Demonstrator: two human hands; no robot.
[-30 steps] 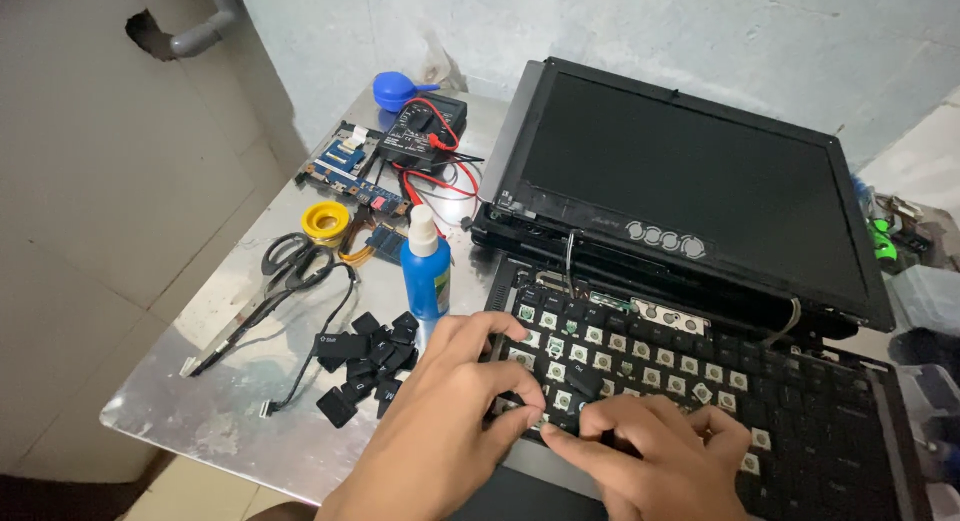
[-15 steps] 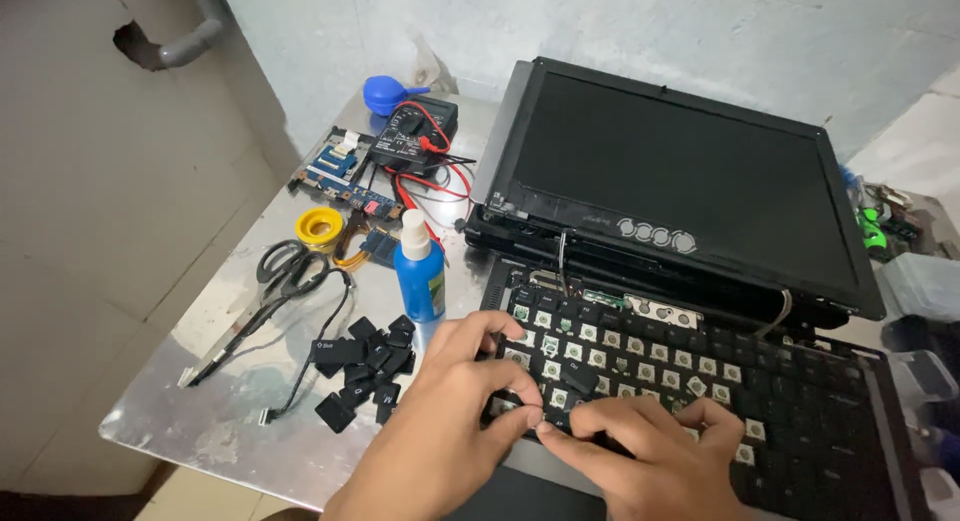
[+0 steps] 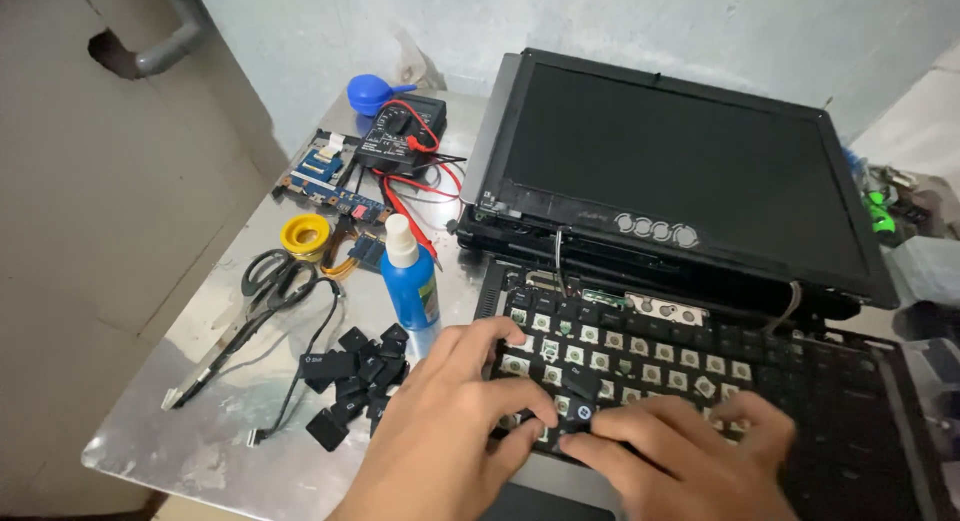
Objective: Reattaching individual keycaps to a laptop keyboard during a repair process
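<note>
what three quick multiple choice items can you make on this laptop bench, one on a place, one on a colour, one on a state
1. Where does the pile of loose black keycaps lie?
A. on the dark laptop screen
B. on the metal table, left of the stripped black laptop keyboard
C. inside the blue rubber air-blower bulb

2. What colour is the plastic squeeze bottle with the white cap?
A. blue
B. red
C. green

3. How does the keyboard stand?
A. all keycaps fitted
B. covered by a cloth
C. many keycaps off, pale mounts bare

Answers:
1 B, the caps sit heaped on the bare table beside the left hand.
2 A, its body is blue.
3 C, rows of bare mounts show above the left and right hands, both resting on the lower keys.
</note>
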